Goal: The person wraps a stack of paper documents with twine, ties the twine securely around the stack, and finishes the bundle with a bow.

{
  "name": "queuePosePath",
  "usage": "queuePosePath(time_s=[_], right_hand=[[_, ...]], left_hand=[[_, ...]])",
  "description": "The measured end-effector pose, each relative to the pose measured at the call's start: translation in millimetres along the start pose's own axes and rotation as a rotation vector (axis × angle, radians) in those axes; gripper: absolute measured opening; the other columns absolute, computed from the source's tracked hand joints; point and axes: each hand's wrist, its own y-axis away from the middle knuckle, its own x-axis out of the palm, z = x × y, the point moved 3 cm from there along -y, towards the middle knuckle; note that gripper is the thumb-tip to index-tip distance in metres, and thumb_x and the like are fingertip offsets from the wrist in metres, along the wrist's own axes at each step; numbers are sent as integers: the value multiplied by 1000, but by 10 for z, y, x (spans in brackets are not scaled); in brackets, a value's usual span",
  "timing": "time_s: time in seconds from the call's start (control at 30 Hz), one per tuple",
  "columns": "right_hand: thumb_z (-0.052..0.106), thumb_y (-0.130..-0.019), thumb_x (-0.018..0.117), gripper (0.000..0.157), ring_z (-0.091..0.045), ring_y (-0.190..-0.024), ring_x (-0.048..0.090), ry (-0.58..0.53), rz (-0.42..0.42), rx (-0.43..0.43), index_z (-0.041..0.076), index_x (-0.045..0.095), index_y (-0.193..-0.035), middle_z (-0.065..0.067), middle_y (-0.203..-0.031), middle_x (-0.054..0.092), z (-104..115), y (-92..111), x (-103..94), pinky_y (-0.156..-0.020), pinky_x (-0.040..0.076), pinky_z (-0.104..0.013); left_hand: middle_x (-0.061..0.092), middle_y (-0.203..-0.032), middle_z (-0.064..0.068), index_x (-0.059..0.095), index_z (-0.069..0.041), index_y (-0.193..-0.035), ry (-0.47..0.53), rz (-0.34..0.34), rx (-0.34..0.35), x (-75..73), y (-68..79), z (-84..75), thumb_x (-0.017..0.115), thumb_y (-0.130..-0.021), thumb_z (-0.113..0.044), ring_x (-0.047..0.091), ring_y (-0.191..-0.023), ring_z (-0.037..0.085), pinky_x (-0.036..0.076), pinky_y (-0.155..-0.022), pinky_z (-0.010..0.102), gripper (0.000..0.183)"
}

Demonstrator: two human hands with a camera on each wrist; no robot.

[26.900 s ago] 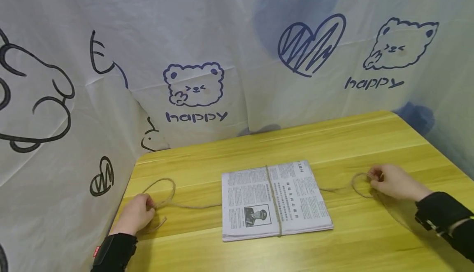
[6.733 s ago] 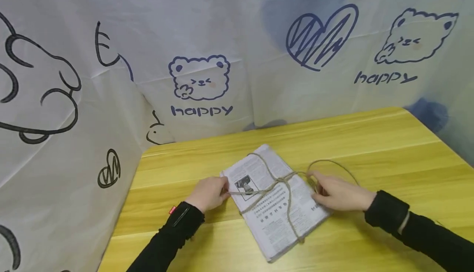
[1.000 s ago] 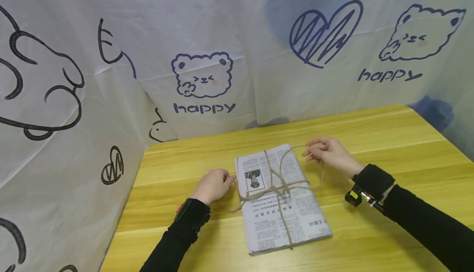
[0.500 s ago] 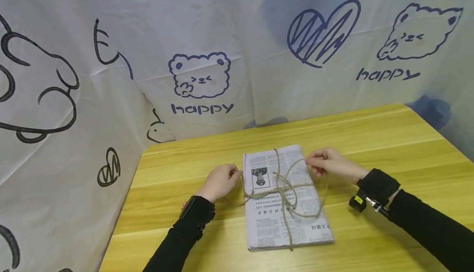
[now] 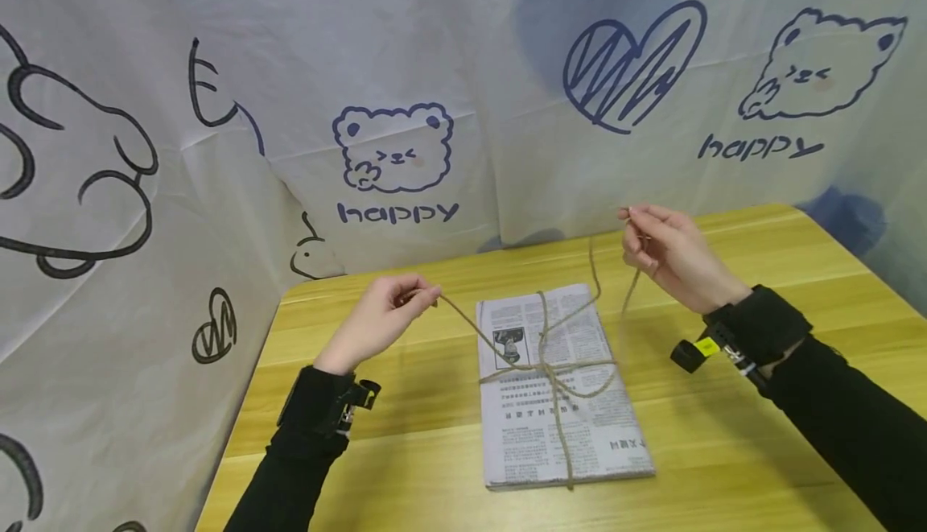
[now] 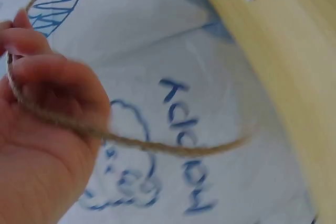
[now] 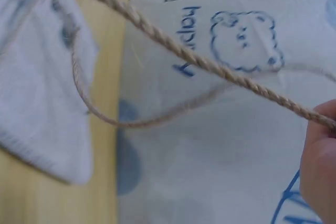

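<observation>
A folded stack of newspaper (image 5: 594, 435) lies on the table, with brown twine (image 5: 561, 435) crossing it both ways and meeting near its middle. To the stack's left and raised above the table, my left hand (image 5: 376, 319) pinches one strand, which slants down to the crossing. In the left wrist view the twine's tail (image 6: 173, 149) passes over the palm and hangs free. Up at the right, my right hand (image 5: 673, 258) pinches another strand. A loose curve of twine (image 7: 157, 119) shows below the taut strand in the right wrist view. Whether the crossing is knotted cannot be told.
The yellow wood-grain table (image 5: 724, 435) has a pale printed cloth (image 5: 507, 73) behind it and along its left side. Dark straps with small cameras (image 5: 756, 327) sit on both wrists.
Earlier, one band of twine crossed the stack; since then the stack has been turned and a crossing made. In the last half second both hands rose, the left also moving outward, drawing strands up.
</observation>
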Motion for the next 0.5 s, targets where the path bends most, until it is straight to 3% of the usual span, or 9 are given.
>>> queuePosePath(time_s=[0.13, 0.23, 0.33, 0.5], right_hand=[[14, -103, 39, 25, -18, -55, 35, -6, -16, -31, -3, 50, -116, -6, -74, 55, 88, -108, 137, -52, 36, -23], [16, -102, 42, 25, -16, -55, 38, 31, -36, -11, -2, 50, -116, -6, -75, 56, 82, -158, 202, -51, 36, -21], [18, -102, 44, 24, -14, -55, 39, 70, -41, 29, 0, 51, -116, -4, -75, 56, 39, -198, 242, -51, 35, -21], [21, -102, 44, 27, -14, -56, 38, 153, -32, 87, 0, 50, -118, -4, -76, 55, -77, -264, 266, -50, 27, -25]], left_hand=[[46, -79, 0, 74, -14, -88, -431, -190, 133, -94, -19, -71, 67, -89, -28, 40, -76, 20, 30, -67, 35, 16], [53, -67, 0, 77, -17, -82, -694, -291, 160, -101, -1, -39, 72, -83, -32, 45, -62, 19, 27, -56, 33, 16], [57, -54, -3, 77, -20, -79, -761, -286, 114, -76, 20, 46, 70, -84, -36, 44, -44, 12, 20, -42, 28, 18], [50, -45, -11, 77, -23, -88, -682, -206, -20, -33, 37, 188, 65, -88, -41, 40, -38, 5, 20, -37, 26, 22]])
